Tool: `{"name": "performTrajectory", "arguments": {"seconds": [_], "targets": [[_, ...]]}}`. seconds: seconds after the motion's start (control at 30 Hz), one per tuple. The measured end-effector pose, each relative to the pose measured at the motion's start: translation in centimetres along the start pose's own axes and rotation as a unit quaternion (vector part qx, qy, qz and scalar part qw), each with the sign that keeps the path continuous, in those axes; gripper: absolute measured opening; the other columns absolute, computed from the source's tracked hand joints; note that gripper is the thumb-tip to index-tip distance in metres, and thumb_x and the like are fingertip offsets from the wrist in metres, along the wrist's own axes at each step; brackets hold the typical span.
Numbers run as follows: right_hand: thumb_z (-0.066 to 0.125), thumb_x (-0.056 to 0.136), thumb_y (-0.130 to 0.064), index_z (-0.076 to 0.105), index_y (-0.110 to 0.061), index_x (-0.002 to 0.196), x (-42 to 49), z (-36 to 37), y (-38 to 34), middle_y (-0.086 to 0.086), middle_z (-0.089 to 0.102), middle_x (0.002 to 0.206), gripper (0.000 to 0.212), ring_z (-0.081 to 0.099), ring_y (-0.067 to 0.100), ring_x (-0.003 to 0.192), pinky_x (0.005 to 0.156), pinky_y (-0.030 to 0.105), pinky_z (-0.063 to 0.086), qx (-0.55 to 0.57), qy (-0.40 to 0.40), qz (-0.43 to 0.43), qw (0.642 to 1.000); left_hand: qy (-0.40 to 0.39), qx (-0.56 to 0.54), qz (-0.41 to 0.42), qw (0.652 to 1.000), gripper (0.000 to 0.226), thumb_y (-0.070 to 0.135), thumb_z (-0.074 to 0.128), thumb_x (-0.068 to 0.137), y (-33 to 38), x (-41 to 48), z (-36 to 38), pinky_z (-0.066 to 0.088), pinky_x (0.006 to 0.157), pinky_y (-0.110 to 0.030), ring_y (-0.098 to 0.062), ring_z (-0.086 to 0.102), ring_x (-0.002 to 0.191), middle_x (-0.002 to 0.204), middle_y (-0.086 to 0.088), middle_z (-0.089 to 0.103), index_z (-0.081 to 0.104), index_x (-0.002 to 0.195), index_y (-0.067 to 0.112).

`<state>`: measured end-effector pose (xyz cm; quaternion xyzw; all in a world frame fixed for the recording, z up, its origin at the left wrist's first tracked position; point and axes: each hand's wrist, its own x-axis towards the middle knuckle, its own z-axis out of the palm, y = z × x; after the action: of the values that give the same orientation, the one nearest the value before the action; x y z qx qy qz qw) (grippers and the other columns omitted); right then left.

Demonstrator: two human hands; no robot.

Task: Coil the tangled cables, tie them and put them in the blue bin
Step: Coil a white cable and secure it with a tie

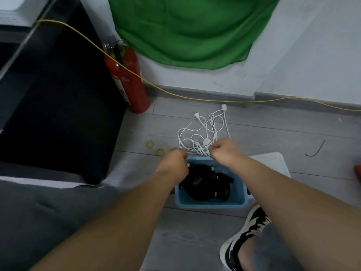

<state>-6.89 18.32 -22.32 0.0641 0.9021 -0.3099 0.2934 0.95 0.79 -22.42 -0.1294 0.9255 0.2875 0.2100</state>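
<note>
The blue bin [211, 204] sits under both wrists, on the near side of the fingers, and holds a heap of coiled black cables [205, 184]. The tangled white cables [203, 130] lie on the floor just beyond the fingertips. The right hand [224, 150] is clenched, pinching a strand at the tangle's near edge. The left hand [173, 163] is curled beside the tangle; whether it grips a strand cannot be told.

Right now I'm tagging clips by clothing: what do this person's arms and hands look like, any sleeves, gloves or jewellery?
No sleeves show: the left forearm and right forearm are bare to the frame's edge. The left hand and right hand are ungloved, with no watch or band at either wrist. Rings cannot be judged; the fingers are blurred.
</note>
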Motion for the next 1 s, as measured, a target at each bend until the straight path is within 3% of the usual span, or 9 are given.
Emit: {"name": "performTrajectory", "arguments": {"seconds": [0.13, 0.23, 0.4, 0.53, 0.63, 0.7, 0.77, 0.87, 1.0], "targets": [[0.06, 0.094, -0.03, 0.072, -0.014, 0.08, 3.1, 0.3, -1.5, 0.009, 0.072, 0.079, 0.024, 0.07, 0.03, 0.077, 0.074, 0.037, 0.061, -0.038, -0.021, -0.016, 0.999, 0.006, 0.009, 0.003, 1.0, 0.028, 0.007, 0.059, 0.089, -0.1, 2.7, -0.8, 0.054, 0.094, -0.037, -0.028, 0.063, 0.107, 0.12, -0.009, 0.063, 0.07, 0.112, 0.015], [0.06, 0.096, -0.024, 0.071, -0.015, 0.082, 5.4, 1.5, -2.3, 0.01, 0.069, 0.085, 0.02, 0.063, 0.023, 0.072, 0.063, 0.027, 0.05, -0.034, -0.066, -0.019, 0.997, 0.005, 0.017, -0.006, 1.0, 0.032, 0.008, 0.06, 0.089, -0.2, 4.7, -1.0, 0.055, 0.094, -0.038, -0.026, 0.063, 0.108, 0.123, -0.005, 0.061, 0.069, 0.117, 0.02], [0.045, 0.104, -0.016, 0.065, -0.006, 0.13, 8.5, 4.3, -2.8, 0.016, 0.063, 0.136, 0.035, 0.06, 0.03, 0.122, 0.094, 0.031, 0.047, -0.131, -0.165, 0.001, 0.978, -0.011, 0.009, 0.003, 1.0, 0.041, 0.004, 0.06, 0.087, 0.0, 7.9, -0.9, 0.055, 0.094, -0.039, -0.026, 0.063, 0.111, 0.129, -0.005, 0.06, 0.067, 0.123, 0.021], [0.041, 0.105, -0.017, 0.058, -0.002, 0.137, 9.9, 6.0, -1.3, 0.02, 0.054, 0.146, 0.039, 0.052, 0.033, 0.133, 0.108, 0.034, 0.041, -0.182, -0.2, 0.023, 0.963, -0.029, -0.01, 0.019, 0.999, 0.039, 0.004, 0.058, 0.09, 0.2, 8.9, -0.8, 0.053, 0.096, -0.035, -0.025, 0.061, 0.115, 0.134, -0.008, 0.058, 0.066, 0.126, 0.017], [0.047, 0.096, -0.009, 0.067, -0.004, 0.117, 10.6, 5.4, -0.4, 0.021, 0.063, 0.129, 0.029, 0.061, 0.032, 0.116, 0.09, 0.031, 0.047, -0.056, -0.131, 0.051, 0.988, -0.033, -0.017, 0.018, 0.999, 0.044, 0.003, 0.059, 0.09, 0.1, 8.9, -0.7, 0.052, 0.097, -0.033, -0.024, 0.06, 0.117, 0.136, -0.008, 0.057, 0.063, 0.131, 0.016], [0.052, 0.093, -0.01, 0.07, -0.007, 0.093, 10.7, 4.2, -0.8, 0.018, 0.07, 0.098, 0.018, 0.064, 0.029, 0.089, 0.071, 0.027, 0.044, 0.029, -0.051, 0.068, 0.996, -0.033, -0.022, 0.022, 0.999, 0.043, 0.003, 0.057, 0.091, 0.0, 8.6, -0.9, 0.052, 0.098, -0.034, -0.025, 0.06, 0.118, 0.137, -0.008, 0.057, 0.063, 0.132, 0.016], [0.057, 0.086, -0.01, 0.067, -0.008, 0.079, 10.5, 2.4, -2.4, 0.014, 0.068, 0.076, 0.012, 0.062, 0.027, 0.07, 0.064, 0.028, 0.045, 0.173, 0.012, 0.109, 0.979, -0.028, -0.023, 0.026, 0.999, 0.041, 0.004, 0.056, 0.092, 0.1, 8.4, -1.6, 0.05, 0.099, -0.031, -0.025, 0.06, 0.118, 0.136, -0.008, 0.058, 0.064, 0.131, 0.015], [0.06, 0.086, -0.01, 0.073, -0.002, 0.09, 9.3, -1.5, -5.7, 0.008, 0.057, 0.063, 0.016, 0.052, 0.019, 0.044, 0.058, 0.034, 0.049, 0.343, 0.028, 0.095, 0.934, -0.012, -0.026, 0.027, 0.999, 0.038, 0.007, 0.056, 0.093, 1.2, 8.0, -3.6, 0.049, 0.096, -0.028, -0.026, 0.061, 0.116, 0.132, -0.009, 0.058, 0.064, 0.129, 0.014], [0.064, 0.089, -0.017, 0.076, -0.016, 0.095, 6.0, -7.2, -10.7, -0.006, 0.033, 0.047, 0.013, 0.026, 0.013, 0.036, 0.044, 0.023, 0.027, 0.335, 0.034, -0.002, 0.942, 0.025, -0.034, 0.039, 0.998, 0.047, 0.016, 0.06, 0.093, 4.6, 6.8, -7.6, 0.048, 0.102, -0.031, -0.027, 0.059, 0.123, 0.139, -0.007, 0.058, 0.055, 0.14, 0.019]]}}
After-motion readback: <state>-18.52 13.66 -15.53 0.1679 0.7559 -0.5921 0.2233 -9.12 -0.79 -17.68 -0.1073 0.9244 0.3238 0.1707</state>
